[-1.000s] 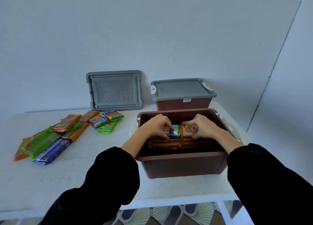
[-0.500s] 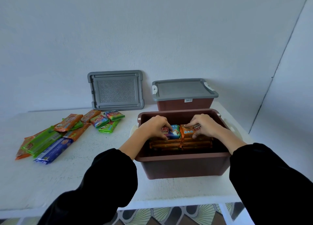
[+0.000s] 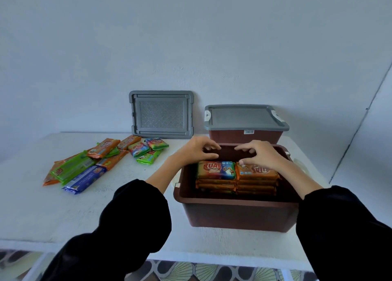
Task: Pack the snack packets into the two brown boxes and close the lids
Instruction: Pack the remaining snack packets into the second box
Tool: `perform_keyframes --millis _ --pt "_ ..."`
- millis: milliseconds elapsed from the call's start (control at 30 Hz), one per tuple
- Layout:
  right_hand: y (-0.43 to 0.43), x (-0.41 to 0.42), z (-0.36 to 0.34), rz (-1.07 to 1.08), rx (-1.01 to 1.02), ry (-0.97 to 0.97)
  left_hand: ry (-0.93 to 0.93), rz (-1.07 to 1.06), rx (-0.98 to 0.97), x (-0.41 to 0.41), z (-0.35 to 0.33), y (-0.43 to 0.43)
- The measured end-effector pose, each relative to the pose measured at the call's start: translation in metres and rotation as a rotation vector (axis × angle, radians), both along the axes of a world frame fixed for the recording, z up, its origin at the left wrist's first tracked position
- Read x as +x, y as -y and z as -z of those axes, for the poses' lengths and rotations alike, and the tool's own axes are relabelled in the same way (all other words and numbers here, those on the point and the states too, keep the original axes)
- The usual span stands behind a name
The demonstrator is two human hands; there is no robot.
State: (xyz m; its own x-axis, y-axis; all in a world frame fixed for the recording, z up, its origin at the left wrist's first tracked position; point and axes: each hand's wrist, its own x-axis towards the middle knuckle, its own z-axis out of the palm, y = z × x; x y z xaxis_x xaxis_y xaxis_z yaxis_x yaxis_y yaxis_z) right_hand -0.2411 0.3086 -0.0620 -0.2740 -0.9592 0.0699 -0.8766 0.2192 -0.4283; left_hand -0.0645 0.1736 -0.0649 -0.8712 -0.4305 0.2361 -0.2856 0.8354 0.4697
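- Packets (image 3: 236,178) sit in two neat piles inside the near brown box (image 3: 233,213).
- Left hand (image 3: 198,151) and right hand (image 3: 262,156) hover just above them, fingers loosely bent, holding nothing.
- Lay the loose packets (image 3: 84,166), far left, flat too, so the grey lid (image 3: 161,114) shuts.

Open brown box (image 3: 237,215), packets (image 3: 235,174) stacked inside
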Motion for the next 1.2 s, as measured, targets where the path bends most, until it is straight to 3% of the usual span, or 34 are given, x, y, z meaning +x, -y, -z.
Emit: perform_keyframes --millis 267,467,633,900,1067,1200 --pt "0.081 0.052 -0.041 -0.172 -0.106 0.016 -0.138 -0.256 0.019 0.066 -0.016 0.050" --pt "0.174 0.096 -0.044 -0.239 -0.112 0.033 -0.143 -0.532 0.045 0.122 -0.011 0.116" --pt "0.251 0.125 -0.031 -0.278 -0.057 0.034 -0.094 -0.634 0.015 0.161 -0.010 0.174" --pt "0.337 0.147 0.007 -0.296 0.136 0.034 0.114 -0.823 0.102 0.195 0.027 0.250" --pt "0.368 0.154 0.036 -0.293 0.369 -0.085 0.325 -0.952 0.153 0.211 0.058 0.269" --pt "0.376 0.160 0.056 -0.266 0.376 -0.194 0.374 -0.978 0.150 0.216 0.077 0.271"
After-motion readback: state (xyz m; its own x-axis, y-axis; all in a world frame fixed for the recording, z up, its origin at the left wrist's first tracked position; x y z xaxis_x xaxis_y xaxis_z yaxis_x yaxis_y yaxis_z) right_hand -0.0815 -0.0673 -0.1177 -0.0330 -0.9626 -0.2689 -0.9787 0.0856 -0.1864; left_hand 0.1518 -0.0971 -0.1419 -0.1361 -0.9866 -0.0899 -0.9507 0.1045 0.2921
